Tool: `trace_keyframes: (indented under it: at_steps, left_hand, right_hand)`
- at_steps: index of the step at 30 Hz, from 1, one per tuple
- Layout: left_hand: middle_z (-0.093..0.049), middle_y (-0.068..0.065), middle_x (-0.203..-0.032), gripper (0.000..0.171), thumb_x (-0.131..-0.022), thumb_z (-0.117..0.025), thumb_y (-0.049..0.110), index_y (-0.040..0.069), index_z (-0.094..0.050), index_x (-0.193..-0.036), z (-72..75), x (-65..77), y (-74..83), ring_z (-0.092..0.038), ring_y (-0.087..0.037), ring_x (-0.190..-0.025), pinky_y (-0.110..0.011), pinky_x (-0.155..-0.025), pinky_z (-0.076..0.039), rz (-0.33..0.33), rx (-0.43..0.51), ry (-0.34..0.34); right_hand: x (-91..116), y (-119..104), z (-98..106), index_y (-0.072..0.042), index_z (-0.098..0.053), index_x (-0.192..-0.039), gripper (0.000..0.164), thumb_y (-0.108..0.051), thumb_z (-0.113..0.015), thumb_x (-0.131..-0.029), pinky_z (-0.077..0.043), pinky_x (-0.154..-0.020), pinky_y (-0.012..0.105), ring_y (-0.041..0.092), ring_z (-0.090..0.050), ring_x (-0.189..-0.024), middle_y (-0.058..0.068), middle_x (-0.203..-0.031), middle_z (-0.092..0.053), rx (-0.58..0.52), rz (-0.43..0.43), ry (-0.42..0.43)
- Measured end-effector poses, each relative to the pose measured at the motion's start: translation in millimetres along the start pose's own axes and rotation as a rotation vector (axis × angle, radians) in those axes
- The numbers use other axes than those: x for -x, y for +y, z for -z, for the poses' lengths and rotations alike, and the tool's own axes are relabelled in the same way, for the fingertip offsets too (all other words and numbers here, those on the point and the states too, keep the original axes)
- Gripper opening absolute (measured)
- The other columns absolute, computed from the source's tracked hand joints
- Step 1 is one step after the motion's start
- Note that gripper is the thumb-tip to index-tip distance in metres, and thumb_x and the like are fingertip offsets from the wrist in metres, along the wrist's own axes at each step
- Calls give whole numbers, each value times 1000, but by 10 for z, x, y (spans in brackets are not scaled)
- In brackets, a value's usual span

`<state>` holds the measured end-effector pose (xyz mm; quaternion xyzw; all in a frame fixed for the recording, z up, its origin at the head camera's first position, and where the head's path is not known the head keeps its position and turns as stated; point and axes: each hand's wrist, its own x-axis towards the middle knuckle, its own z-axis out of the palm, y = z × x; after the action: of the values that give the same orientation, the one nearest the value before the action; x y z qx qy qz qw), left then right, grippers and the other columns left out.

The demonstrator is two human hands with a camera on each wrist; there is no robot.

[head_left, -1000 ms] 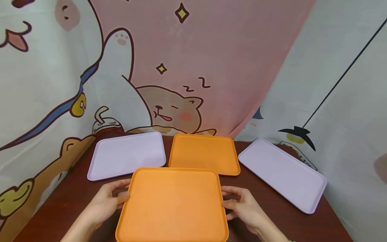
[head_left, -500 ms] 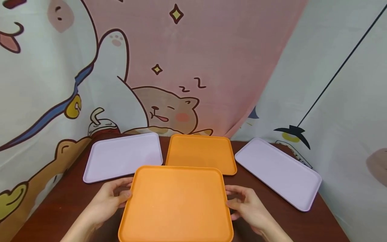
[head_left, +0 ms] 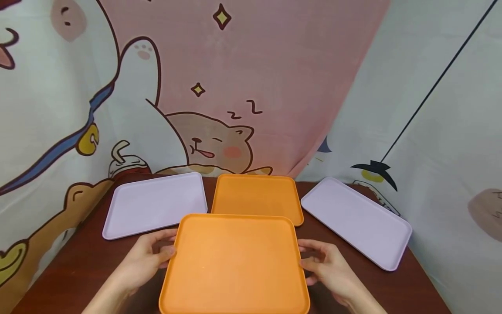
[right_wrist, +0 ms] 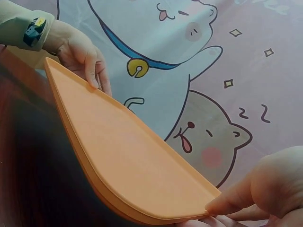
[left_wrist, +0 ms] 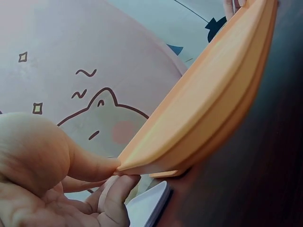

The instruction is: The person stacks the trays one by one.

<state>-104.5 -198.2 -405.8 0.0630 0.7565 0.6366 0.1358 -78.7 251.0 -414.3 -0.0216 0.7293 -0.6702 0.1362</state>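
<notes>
An orange rectangular tray (head_left: 235,266) is held off the table in the head view, its near edge tilted toward me. My left hand (head_left: 150,255) pinches its left edge, thumb on top and fingers beneath, as the left wrist view shows on the tray (left_wrist: 199,104). On the opposite side my right hand (head_left: 325,266) pinches the right edge the same way. Both wrist views show layered lines along the tray's side; whether several trays are stacked, I cannot tell. Behind it another orange tray (head_left: 259,196) lies on the table, its front partly covered.
A pale lilac tray (head_left: 157,205) lies at the back left of the dark brown table (head_left: 70,274). At the right a second lilac tray (head_left: 358,222) lies at an angle. A cartoon-printed cloth (head_left: 282,78) hangs behind the table and along its sides.
Both hands and the held orange tray have shifted slightly right in the head view. The background and the other trays have drifted left, as the head view turns. The grip is unchanged.
</notes>
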Motion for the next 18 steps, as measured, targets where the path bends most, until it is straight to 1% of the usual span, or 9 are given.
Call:
trace_keyframes:
  at_steps: [9,18]
  left_hand:
    - [-62,-26,-132,43,-105,-55,-7,-14,-49,-147,-106,-73,13,-69,-32,-110,-45,-83,-63,-3,-2,-9]
    - [-61,-26,-131,43,-104,-55,-8,-14,-50,-146,-201,-158,-45,-69,-32,-109,-46,-83,-63,19,2,-29]
  right_hand:
    - [57,7,82,15,-50,-146,55,4,-69,-95,-63,-59,41,29,-71,-102,25,-129,-59,20,2,30]
    - [99,59,177,15,-48,-147,57,3,-69,-95,-64,-60,43,31,-71,-101,24,-131,-59,28,-38,52]
